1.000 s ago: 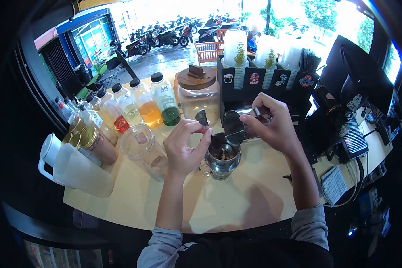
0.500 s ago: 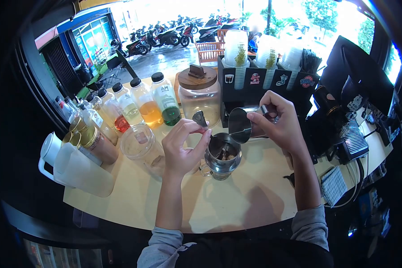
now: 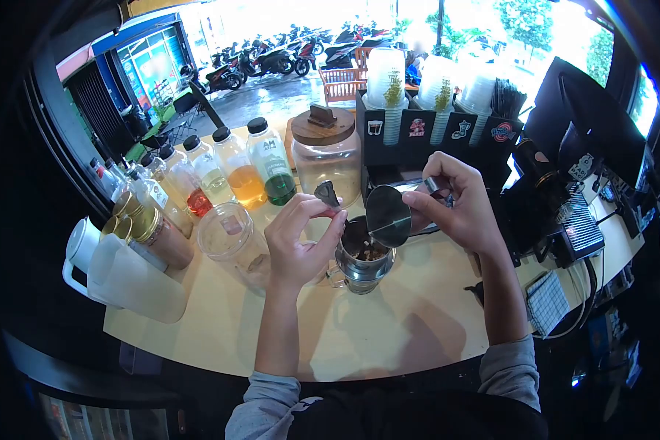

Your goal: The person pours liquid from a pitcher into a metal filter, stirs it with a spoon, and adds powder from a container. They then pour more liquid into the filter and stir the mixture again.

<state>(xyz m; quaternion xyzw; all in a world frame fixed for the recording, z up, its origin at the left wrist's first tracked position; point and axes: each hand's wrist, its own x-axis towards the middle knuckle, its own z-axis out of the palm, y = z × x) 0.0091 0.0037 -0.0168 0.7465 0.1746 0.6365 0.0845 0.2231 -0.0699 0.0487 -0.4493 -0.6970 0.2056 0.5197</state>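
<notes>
My right hand (image 3: 451, 209) grips a small metal pitcher (image 3: 390, 217) by its handle, tilted with its lip over the metal drip filter (image 3: 358, 257). A thin stream shows at the lip, and brownish grounds lie inside the filter. The filter sits on a glass mug (image 3: 359, 284) whose handle points left. My left hand (image 3: 298, 238) is closed in a pinch beside the filter's rim, holding a small utensil with a dark, flat end (image 3: 328, 193) pointing up. Its lower part is hidden by my fingers.
To the left stand a clear plastic jar (image 3: 231, 238), white pitchers (image 3: 136, 282) and several syrup bottles (image 3: 246, 176). Behind are a wooden-lidded glass jar (image 3: 325, 165) and a black cup holder (image 3: 418, 150). A checked cloth (image 3: 546, 302) and dark machine (image 3: 565, 227) are at right.
The pitcher has moved slightly left and tipped further over the filter, its opening now turned more toward me. My left hand has hardly moved.
</notes>
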